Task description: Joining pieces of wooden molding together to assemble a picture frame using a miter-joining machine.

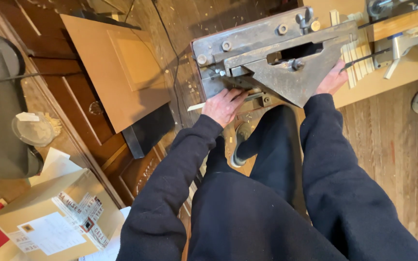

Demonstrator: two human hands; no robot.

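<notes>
The cutter (272, 53), a worn grey metal machine with bolts, a wing nut and a slotted triangular plate, sits at about one o'clock in the view, above the person's knees; its long axis runs from lower left to upper right, the plate's point aimed down toward six o'clock. The left hand (224, 106) lies at the machine's seven o'clock corner, fingers curled together on a pale wood strip (197, 106); the strip points out toward nine o'clock, seemingly held flat so it feeds straight. The right hand (332, 79) is at the plate's four o'clock edge, pressed against it, probably to steady it; whether it grips anything I cannot tell. More pale strips (356, 63) lie on the bench (388, 82) at three o'clock; a brown board (119, 67) leans at ten o'clock; a cardboard box (54, 220) rests at eight o'clock.
</notes>
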